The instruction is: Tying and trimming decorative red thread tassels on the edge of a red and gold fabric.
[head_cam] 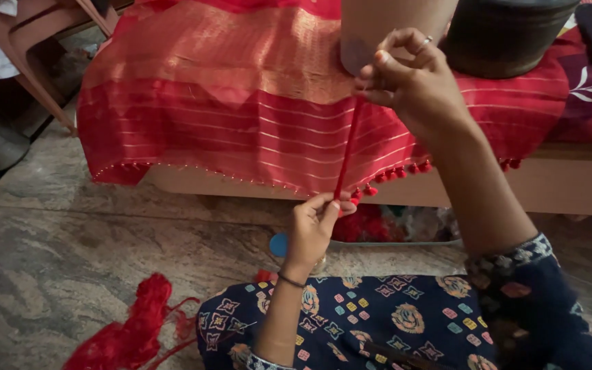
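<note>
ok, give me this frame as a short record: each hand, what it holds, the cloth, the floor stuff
left hand: low, fingers pinch the bottom end of the red thread bundle
right hand: raised, pinches the top end; ring on one finger
thread: stretched taut, near vertical between the hands
cloth: red and gold sari draped over a low ledge, red tassels along its hem
floor: loose red thread pile at left, on stone
behind: dark pot on the cloth

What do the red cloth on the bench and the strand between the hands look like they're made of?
Red cloth: woven fabric, possibly silk, going by its sheen, gold bands and small tassels along the hem. Red strand: looks like bundled thread, pulled taut between the left hand and right hand; fibre unclear.
</note>
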